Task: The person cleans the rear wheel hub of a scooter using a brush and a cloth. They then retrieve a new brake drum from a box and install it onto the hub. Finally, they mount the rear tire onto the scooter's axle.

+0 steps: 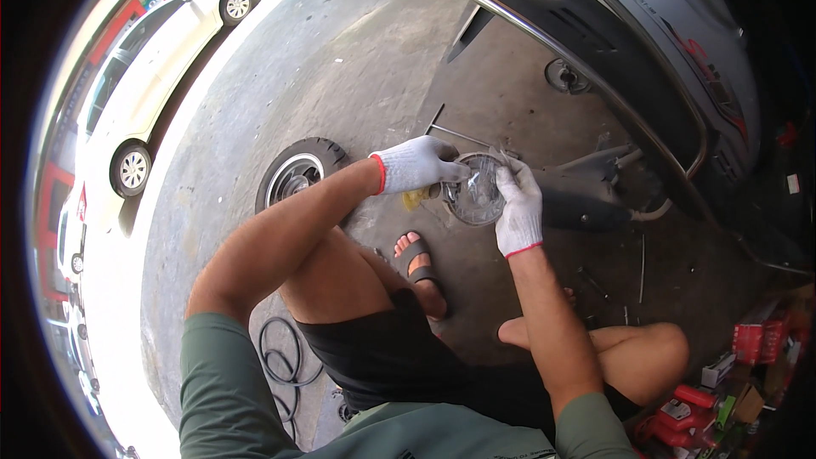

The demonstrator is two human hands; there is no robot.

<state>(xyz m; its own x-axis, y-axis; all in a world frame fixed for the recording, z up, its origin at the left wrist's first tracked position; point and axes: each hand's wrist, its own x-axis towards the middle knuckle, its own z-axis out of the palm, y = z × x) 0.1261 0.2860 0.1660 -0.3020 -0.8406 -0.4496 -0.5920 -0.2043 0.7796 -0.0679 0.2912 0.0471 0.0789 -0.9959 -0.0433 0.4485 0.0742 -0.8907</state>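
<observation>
Both my hands wear white knit gloves with red cuffs. Between them is a round metal part wrapped in clear plastic [476,194], held in front of me above the concrete floor. My left hand [416,163] grips its left rim from above. On the right side my right hand [518,204] pinches the clear wrapping at the top edge. A small yellow piece [414,198] shows just under my left hand.
A grey scooter [646,51] with a chrome rail stands close at the upper right, its black exhaust [582,212] behind my right hand. A loose wheel [297,172] lies at left. Red boxes and tools [722,374] at lower right, black hose [280,357] at lower left, white car [153,76] beyond.
</observation>
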